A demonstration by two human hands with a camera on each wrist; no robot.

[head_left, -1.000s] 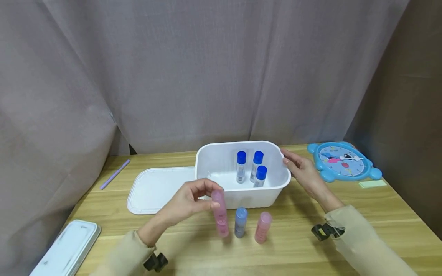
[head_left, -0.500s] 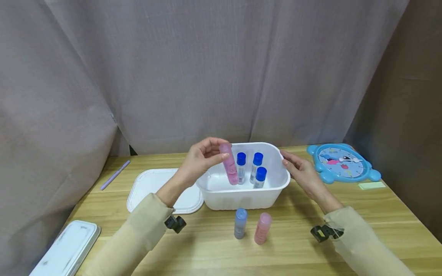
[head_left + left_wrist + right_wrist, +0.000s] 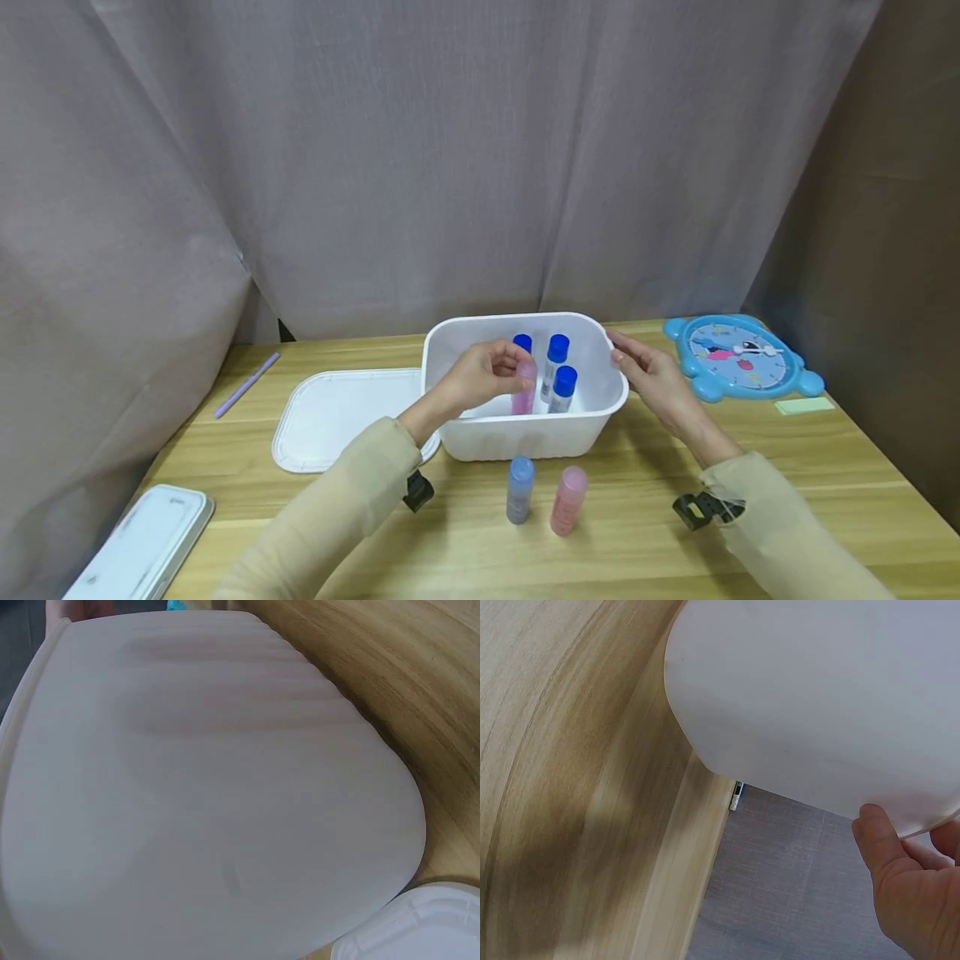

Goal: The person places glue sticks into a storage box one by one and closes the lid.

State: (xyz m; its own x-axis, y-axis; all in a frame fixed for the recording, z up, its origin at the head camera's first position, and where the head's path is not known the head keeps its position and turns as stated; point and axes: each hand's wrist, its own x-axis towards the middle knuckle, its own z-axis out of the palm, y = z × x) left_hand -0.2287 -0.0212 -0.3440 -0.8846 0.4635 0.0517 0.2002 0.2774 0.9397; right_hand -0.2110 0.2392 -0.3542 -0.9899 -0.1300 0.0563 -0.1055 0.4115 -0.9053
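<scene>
**Pink tube going down into the white tub**

The left hand [image 3: 480, 379] pinches a translucent pink plastic tube [image 3: 523, 392] near its top, fingers curled round it, and holds it upright inside the white rounded plastic tub [image 3: 525, 437], just beside the three clear tubes with blue caps [image 3: 558, 371] standing there. Whether the pink tube's base already rests on the tub floor cannot be told; the near wall hides it.

The right hand [image 3: 651, 377] lies against the tub's right rim with fingers nearly straight, thumb on the outer wall, steadying it and gripping nothing; the right wrist view shows the thumb [image 3: 885, 840] pressed to the tub's edge. The left wrist view is filled by the tub's outer wall and adds little.

Outward from the tub, on the light wooden table [image 3: 675, 567], a frosted blue tube [image 3: 520, 490] and a second pink tube [image 3: 567, 500] stand just in front of the near wall, close together. The tub's white flat lid [image 3: 337, 412] lies touching its left side. Farther off are a lilac pen [image 3: 246, 384], a pale blue rectangular case [image 3: 142, 542], a blue toy clock [image 3: 742, 354] and a green sticky note [image 3: 805, 406].

By my reading the step in hand is the placing of this pink tube. The next move calls for seating it upright without knocking its blue-capped neighbours, then loosening the pinch and lifting the hand straight out.
</scene>
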